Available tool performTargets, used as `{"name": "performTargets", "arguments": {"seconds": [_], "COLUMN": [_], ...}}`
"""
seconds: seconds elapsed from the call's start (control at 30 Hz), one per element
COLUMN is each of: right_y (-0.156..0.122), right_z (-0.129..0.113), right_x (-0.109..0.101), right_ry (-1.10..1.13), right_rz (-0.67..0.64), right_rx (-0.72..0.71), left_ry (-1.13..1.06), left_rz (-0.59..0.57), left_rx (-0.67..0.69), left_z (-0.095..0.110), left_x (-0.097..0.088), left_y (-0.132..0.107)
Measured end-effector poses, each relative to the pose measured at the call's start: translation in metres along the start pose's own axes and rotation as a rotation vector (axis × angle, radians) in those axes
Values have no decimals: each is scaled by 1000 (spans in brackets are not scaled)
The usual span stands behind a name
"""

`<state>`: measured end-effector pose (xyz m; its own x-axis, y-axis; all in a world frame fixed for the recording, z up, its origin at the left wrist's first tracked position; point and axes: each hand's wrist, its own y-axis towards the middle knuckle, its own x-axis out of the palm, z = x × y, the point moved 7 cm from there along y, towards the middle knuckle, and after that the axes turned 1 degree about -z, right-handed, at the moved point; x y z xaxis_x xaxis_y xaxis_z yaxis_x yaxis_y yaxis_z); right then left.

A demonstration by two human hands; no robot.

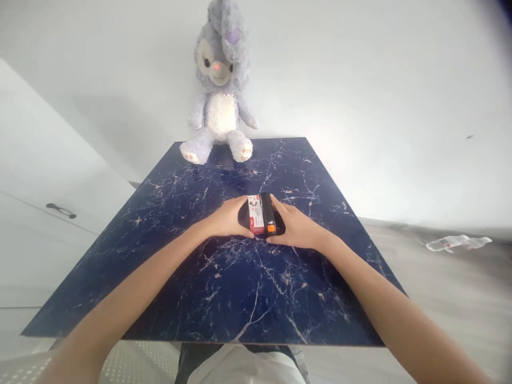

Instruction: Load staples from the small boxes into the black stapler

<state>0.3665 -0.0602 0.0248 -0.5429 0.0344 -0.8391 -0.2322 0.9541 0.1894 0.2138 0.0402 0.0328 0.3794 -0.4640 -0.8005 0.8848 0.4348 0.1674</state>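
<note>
In the head view, a small white and red box (256, 214) and a black object with an orange patch (268, 212) stand side by side at the middle of the table. My left hand (229, 218) curves round the box's left side, thumb at its near edge and fingertips at its far edge. Around the right side of the black object curves my right hand (298, 226), with its thumb near the front corner and a fingertip at the back. Dark areas show inside both palms; whether they are shadow or part of a black thing, I cannot tell.
The dark blue marbled table (248, 288) is in front of me. At its far edge a grey plush toy (223, 114) sits against the wall. Clear plastic bottles (458, 243) lie on the floor to the right. A white door with a black handle (61, 210) is at left.
</note>
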Motion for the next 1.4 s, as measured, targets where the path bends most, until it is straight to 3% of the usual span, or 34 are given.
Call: {"name": "performTargets", "arguments": {"seconds": [0.13,0.3,0.43,0.57,0.73,0.87,1.0,1.17,1.4], "right_y": [-7,-31,-45,-42,-40,-44,-45,-37,-33], "right_z": [54,131,164,165,162,166,159,134,130], "right_x": [-39,-78,-87,-85,-82,-81,-81,-77,-72], "right_ry": [-52,-32,37,35,-14,-11,-18,-188,-299], "right_rz": [27,142,297,363,395,464,538,567,547], "right_rx": [154,362,470,477,465,397,377,372,396], "left_ry": [20,25,32,62,143,193,242,278,307], "left_rz": [-21,-58,-82,-68,-45,7,143,160,193], "left_rx": [71,119,152,185,179,138,196,240,71], "left_z": [-2,12,21,18,10,7,15,22,-7], "left_x": [24,61,77,81,83,78,62,39,-1], "left_y": [83,177,212,217,206,180,128,48,-32]}}
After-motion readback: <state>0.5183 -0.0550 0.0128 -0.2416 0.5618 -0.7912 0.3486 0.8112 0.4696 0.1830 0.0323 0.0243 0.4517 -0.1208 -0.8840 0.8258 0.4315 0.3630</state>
